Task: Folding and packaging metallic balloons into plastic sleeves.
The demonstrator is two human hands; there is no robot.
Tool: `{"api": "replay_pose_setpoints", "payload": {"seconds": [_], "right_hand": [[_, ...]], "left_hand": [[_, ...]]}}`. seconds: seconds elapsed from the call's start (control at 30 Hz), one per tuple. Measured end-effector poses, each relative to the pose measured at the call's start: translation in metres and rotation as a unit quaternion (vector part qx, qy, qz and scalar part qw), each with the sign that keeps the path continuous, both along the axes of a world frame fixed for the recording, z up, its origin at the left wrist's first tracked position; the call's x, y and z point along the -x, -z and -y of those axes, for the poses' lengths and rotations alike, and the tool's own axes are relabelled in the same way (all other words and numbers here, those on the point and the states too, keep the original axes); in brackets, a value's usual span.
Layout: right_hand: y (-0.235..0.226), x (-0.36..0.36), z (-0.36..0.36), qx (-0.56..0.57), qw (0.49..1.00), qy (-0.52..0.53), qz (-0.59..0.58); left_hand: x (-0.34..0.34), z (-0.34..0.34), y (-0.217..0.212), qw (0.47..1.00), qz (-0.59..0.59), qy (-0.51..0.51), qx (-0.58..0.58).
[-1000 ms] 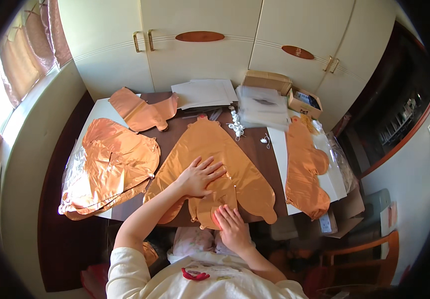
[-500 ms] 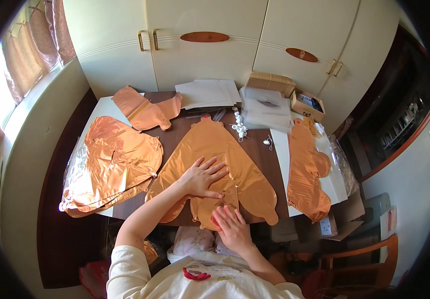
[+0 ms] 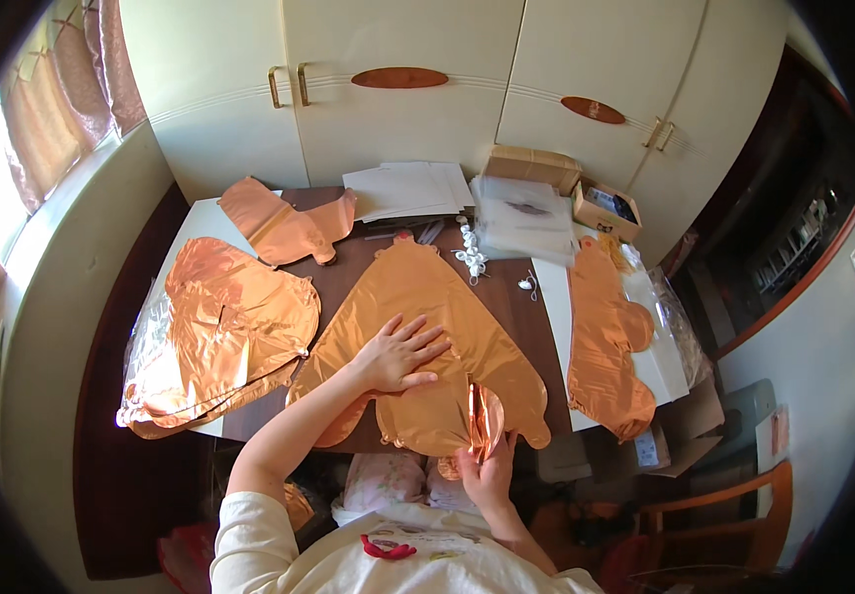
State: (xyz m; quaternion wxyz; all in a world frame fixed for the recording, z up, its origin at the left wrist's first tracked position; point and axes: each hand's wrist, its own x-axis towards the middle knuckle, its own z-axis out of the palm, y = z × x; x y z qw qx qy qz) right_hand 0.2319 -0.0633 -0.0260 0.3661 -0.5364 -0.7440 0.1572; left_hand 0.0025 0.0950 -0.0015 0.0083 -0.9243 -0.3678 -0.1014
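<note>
A large, flat copper-orange foil balloon lies in front of me on the dark brown table, widest at its near side. My left hand rests flat on its middle, fingers spread. At the near edge, my right hand pinches a lifted foil flap, which stands up in a crease between thumb and fingers. The fingertips behind the flap are partly hidden. To the left lies a pile of similar foil balloons. Another folded foil piece sits at the far left.
On the right lies a long, wavy-edged foil piece. White sheets, clear plastic bags and a small open box stand at the back. White string bundles lie near them. A wooden chair is at the lower right.
My right hand has gone from lying flat on the balloon's near end to gripping its edge, now raised and folded. My left hand stays flat in place.
</note>
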Motion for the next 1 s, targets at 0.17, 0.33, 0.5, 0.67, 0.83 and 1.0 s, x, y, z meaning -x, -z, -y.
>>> {"api": "replay_pose_setpoints", "payload": {"seconds": [0.17, 0.33, 0.5, 0.67, 0.83, 1.0], "right_hand": [[-0.014, 0.011, -0.007, -0.063, 0.995, 0.035, 0.073], [0.006, -0.002, -0.006, -0.049, 0.996, 0.048, 0.059], [0.004, 0.000, -0.005, -0.093, 0.989, 0.113, 0.007], [-0.013, 0.002, -0.002, -0.079, 0.995, 0.059, -0.032], [-0.001, 0.004, -0.005, -0.096, 0.991, 0.077, 0.047], [-0.004, 0.007, -0.005, -0.140, 0.985, 0.075, 0.061]], "left_hand": [[0.001, 0.000, 0.001, 1.000, -0.002, -0.005, -0.002], [0.001, -0.001, 0.000, 1.000, -0.007, 0.000, -0.003], [0.004, -0.002, 0.005, 1.000, -0.001, 0.007, -0.009], [0.004, -0.002, 0.006, 1.000, 0.004, 0.007, -0.005], [0.002, -0.002, 0.006, 1.000, -0.008, 0.001, -0.012], [0.006, -0.002, 0.007, 1.000, -0.004, 0.002, -0.010]]}}
